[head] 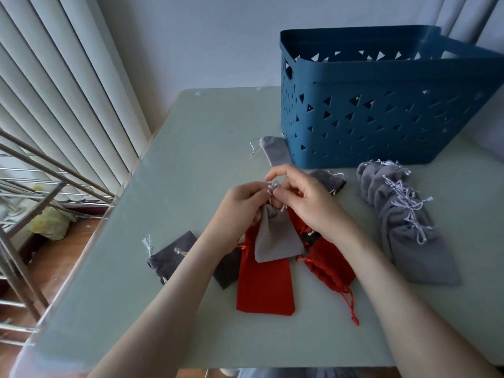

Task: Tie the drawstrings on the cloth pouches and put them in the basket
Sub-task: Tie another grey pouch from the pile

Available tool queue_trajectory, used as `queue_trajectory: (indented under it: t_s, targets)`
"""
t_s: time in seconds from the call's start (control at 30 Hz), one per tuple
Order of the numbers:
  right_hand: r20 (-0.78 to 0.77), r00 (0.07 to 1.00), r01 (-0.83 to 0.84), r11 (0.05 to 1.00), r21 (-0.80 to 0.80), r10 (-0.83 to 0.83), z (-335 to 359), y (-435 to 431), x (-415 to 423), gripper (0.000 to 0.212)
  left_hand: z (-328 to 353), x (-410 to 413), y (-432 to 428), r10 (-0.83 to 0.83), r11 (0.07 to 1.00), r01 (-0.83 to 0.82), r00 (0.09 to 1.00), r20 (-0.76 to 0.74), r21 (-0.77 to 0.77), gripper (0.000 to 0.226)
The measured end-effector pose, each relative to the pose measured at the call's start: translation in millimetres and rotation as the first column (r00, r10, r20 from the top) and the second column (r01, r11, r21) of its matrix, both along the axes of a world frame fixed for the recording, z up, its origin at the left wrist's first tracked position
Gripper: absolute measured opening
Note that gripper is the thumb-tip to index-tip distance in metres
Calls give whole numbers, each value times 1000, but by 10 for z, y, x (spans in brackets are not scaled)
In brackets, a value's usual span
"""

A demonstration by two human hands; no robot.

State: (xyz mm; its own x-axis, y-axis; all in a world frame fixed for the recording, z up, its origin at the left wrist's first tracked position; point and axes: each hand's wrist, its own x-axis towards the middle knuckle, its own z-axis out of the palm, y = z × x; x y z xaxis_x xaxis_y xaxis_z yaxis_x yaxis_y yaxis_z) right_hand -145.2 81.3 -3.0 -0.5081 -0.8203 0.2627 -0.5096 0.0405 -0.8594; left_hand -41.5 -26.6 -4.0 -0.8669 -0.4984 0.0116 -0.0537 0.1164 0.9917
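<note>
The basket (381,118) runs off the right edge, and its near wall hides the inside. The white drawstring (273,186) is pinched between the fingertips of the left hand (240,205) and right hand (308,203), too small to tell if it's knotted. The grey pouch (278,241) covers the top of a red pouch (264,287).

The pale green glass-topped table (191,159) carries a blue plastic basket (381,118) at its far right. A light grey pouch (274,154) lies just beside the basket's near left corner. To the right is an overlapping row of grey pouches (403,227). Mid-table lie a flat red pouch (264,287) and a crumpled red pouch (330,266) — and, further left, a dark grey pouch (169,255).
</note>
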Motion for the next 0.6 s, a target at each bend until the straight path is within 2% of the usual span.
queue_trajectory:
  t_s: [0.1,0.23,0.37,0.5,0.6]
  targets:
    - [31,998,61,998,3,-61,-58,-33,7,24,-34,1,40,28,985,-22,999,28,-173,27]
    - [75,992,99,995,-12,-98,-98,-74,20,29,-94,-8,34,12,964,-12,1000,-2,-266,15]
    - [104,987,134,987,-88,-124,-74,-88,65,25,-88,-21,35,74,929,-84,996,-40,-361,23]
    - [163,973,184,975,-123,-163,-71,-116,97,20,-51,-39,65,129,955,-132,991,-29,-264,33]
    - [146,972,200,976,-90,-186,-100,-112,69,21,-35,-64,48,162,985,-162,987,4,-51,34]
